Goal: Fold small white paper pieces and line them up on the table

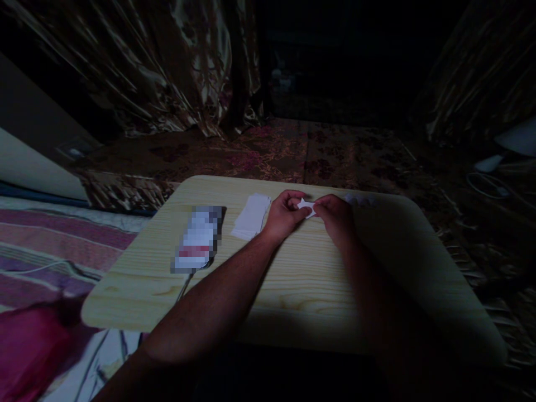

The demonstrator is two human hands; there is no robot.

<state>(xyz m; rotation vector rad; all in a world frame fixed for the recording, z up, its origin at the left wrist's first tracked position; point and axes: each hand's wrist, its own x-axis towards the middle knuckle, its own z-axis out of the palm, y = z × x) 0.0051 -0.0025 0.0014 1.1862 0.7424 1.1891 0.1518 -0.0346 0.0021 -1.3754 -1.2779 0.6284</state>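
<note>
Between my two hands is a small folded piece of white paper [306, 208] with pointed corners, held above the far half of the wooden table [293, 290]. My left hand [287, 212] pinches its left side, thumb on top. On the right side, the fingers of my right hand [335, 215] close on its edge. A stack of white paper strips [252, 215] lies just left of my left hand. Behind my right hand, several small pale folded pieces [359, 199] sit near the table's far edge, dim and partly hidden.
A phone-like device [196, 239], blurred out, lies on the table's left part with a cable [183, 286] running toward me. To the left is a striped bedspread [54, 245] with a dark pink cloth [33, 346]. Patterned curtains [201, 61] hang beyond the table.
</note>
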